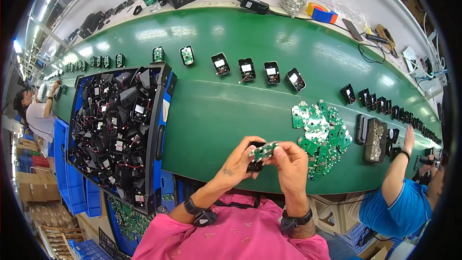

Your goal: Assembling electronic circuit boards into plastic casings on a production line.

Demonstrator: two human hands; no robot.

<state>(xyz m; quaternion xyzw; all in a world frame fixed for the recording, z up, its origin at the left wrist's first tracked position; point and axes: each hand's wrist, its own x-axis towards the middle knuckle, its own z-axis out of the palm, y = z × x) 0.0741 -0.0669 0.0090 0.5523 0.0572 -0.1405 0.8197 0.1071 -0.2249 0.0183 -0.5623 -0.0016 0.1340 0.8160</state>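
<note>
In front of my chest, my left hand [234, 164] is wrapped round a small black plastic housing [255, 166]. My right hand [291, 162] pinches a green circuit board [263, 151] by its right end. The board is tilted over the housing's opening, and the left thumb touches its other end. How far the board sits in the housing cannot be made out. Right of my hands, a loose heap of green circuit boards [318, 137] lies on the green bench [216, 120].
A black crate [161, 137] piled with black housings stands at left. Housings [246, 71] stand in a row along the bench; some hold green boards. A box of small metal parts [374, 140] sits at right, near a co-worker's arm [398, 168]. Another person [41, 113] works far left.
</note>
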